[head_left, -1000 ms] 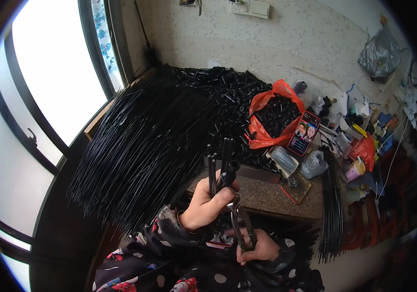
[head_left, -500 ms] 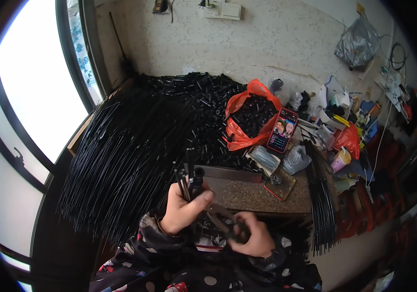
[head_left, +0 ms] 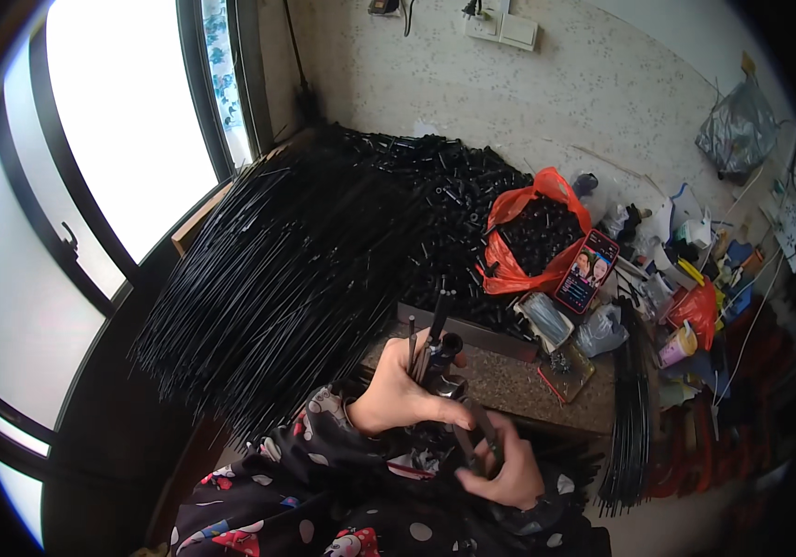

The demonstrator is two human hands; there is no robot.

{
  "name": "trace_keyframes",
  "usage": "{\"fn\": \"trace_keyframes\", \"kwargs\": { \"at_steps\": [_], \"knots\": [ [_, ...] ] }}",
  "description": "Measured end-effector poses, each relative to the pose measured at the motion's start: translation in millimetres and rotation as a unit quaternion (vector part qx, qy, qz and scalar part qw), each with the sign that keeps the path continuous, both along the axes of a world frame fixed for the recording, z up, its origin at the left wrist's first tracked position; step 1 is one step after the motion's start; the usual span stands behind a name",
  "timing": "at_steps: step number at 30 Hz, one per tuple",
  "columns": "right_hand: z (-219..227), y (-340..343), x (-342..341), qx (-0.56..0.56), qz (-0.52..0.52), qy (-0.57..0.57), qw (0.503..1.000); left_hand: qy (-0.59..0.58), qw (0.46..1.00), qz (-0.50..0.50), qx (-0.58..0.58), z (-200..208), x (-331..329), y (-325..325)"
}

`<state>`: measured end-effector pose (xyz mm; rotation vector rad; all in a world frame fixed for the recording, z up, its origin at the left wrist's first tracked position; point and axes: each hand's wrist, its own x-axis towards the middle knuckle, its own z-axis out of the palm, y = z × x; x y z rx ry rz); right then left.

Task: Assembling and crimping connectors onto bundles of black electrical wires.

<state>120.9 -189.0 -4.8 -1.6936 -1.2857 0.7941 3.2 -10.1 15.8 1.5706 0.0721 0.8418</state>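
Observation:
My left hand [head_left: 396, 397] is closed around several thin black rods [head_left: 412, 348] that stand upright, with a short black tubular fitting [head_left: 451, 345] among them, its round mouth facing up. The thumb stretches toward my right hand [head_left: 515, 472]. Closed in that right hand is a dark, plier-like tool [head_left: 482, 432] with two handles, its near end tucked into the palm. The tool's head lies close to the left thumb and is partly hidden, so I cannot tell whether it grips anything. Both hands are above my lap, in front of the bench edge.
Long black rods [head_left: 258, 269] spread across the bench's left side. Behind them lies a heap of black fittings [head_left: 453, 186]. A red plastic bag [head_left: 509, 274] holds more fittings, beside a phone [head_left: 587, 271]. To the right are another rod bundle [head_left: 634, 408] and a cup [head_left: 677, 345].
The view has swung left, so the scene sits farther right. My hands have come closer together, and the left thumb now reaches to the tool.

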Motion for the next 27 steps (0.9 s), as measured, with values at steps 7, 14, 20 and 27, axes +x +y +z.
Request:
{"fn": "trace_keyframes", "kwargs": {
  "at_steps": [7,14,20,27],
  "knots": [
    [-5.8,-17.7,-1.1,-0.079,0.075,0.366,0.924,0.002,0.996,-0.05,-0.077,-5.8,-3.3,9.4],
    [0.5,2.7,-2.7,-0.053,0.015,0.125,0.991,-0.001,0.999,0.021,0.031,-4.6,0.3,3.8],
    [-5.5,-8.1,5.6,0.009,0.031,0.108,0.994,-0.008,0.996,-0.016,-0.09,-15.1,-3.3,14.5],
    [-20.5,-0.3,6.7,-0.11,0.137,0.322,0.93,0.003,0.998,-0.005,0.055,-10.7,7.9,9.3]
  ]
}}
